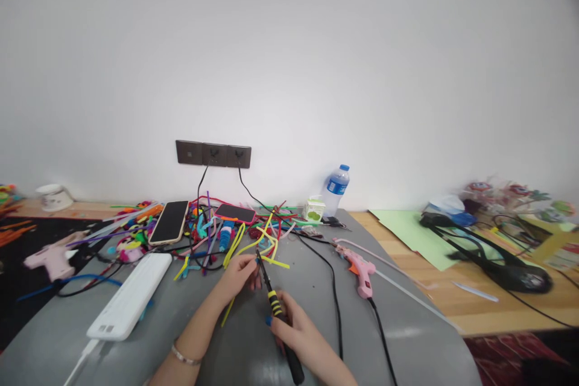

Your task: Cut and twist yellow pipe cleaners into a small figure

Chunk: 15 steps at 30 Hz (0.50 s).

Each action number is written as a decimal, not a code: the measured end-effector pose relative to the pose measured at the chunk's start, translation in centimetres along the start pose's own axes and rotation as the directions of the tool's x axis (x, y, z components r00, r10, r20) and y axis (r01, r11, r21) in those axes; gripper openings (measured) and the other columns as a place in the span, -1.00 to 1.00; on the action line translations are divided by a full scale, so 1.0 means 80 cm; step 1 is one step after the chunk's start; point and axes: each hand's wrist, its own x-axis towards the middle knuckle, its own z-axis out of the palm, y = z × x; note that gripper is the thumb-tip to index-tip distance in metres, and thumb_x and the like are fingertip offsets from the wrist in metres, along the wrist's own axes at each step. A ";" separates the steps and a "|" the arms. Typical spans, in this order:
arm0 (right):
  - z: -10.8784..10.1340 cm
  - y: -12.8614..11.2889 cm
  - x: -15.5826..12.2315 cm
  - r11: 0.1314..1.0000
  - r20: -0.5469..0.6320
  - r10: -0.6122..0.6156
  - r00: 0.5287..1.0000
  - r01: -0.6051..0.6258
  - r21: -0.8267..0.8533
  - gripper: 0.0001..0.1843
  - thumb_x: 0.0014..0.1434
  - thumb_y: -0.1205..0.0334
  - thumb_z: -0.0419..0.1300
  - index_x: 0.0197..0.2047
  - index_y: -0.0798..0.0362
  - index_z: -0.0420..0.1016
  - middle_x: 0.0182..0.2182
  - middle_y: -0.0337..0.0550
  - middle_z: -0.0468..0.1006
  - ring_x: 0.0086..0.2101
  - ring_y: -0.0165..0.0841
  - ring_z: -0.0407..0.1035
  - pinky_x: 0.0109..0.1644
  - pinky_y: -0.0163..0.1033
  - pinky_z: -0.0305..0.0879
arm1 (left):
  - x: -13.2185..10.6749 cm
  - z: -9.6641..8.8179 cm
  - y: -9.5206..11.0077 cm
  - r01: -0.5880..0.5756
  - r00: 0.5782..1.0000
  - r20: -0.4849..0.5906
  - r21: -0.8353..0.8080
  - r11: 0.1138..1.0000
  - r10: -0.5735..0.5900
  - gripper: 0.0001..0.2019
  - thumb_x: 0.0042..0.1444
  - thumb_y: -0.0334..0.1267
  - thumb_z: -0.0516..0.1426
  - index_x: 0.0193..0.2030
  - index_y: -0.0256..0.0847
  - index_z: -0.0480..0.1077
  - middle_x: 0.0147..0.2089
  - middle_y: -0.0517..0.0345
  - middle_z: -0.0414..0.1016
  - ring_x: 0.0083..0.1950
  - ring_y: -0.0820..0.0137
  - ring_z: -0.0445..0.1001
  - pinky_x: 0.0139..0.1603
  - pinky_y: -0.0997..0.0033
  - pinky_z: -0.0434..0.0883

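Note:
My right hand (295, 327) is closed round the yellow-and-black handles of a pair of pliers or cutters (274, 301), whose black tip points up and left. My left hand (239, 276), with a bracelet on its wrist, pinches a yellow pipe cleaner (227, 312) right at the tool's tip. Both hands rest low on the grey table mat (407, 338). Just beyond them lies a heap of coloured pipe cleaners (235, 235), several of them yellow.
A pink glue gun (360, 271) with a black cord lies to the right, another (52, 258) at far left. A white power strip (131, 295), two phones (169, 222) (234, 212), a water bottle (336, 189), wall sockets (212, 154), green paper (414, 230) and black cables surround the spot.

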 end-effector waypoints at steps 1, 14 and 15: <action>0.000 0.001 0.000 1.000 -0.010 -0.007 1.000 0.007 -0.011 -0.73 0.01 0.21 0.13 -0.18 0.07 0.30 -0.35 -0.23 0.33 -0.36 -0.37 0.23 -0.34 -0.32 0.18 | 0.000 0.000 0.000 0.000 1.000 0.003 -0.003 1.000 0.000 -0.58 0.10 0.06 0.05 -0.61 -0.20 0.20 -0.68 0.20 0.42 -0.71 0.54 0.26 -0.65 0.57 0.15; 0.002 0.013 0.006 0.999 -0.150 0.002 0.989 0.005 0.050 -0.65 -0.08 0.21 0.16 -0.17 0.09 0.33 -0.38 -0.23 0.36 -0.34 -0.32 0.29 -0.26 -0.27 0.22 | -0.001 0.003 0.006 0.024 1.000 -0.009 -0.064 0.998 -0.024 -0.64 0.08 0.01 0.07 -0.58 -0.21 0.23 -0.68 0.20 0.41 -0.70 0.55 0.23 -0.64 0.58 0.15; 0.002 0.014 0.007 0.997 -0.154 0.020 0.988 -0.007 0.082 -0.66 -0.08 0.20 0.17 -0.18 0.09 0.34 -0.40 -0.25 0.34 -0.39 -0.36 0.27 -0.33 -0.29 0.21 | -0.002 0.003 0.007 0.030 0.999 -0.019 -0.077 0.997 -0.032 -0.64 0.07 0.00 0.07 -0.57 -0.21 0.23 -0.68 0.19 0.41 -0.69 0.56 0.23 -0.63 0.58 0.16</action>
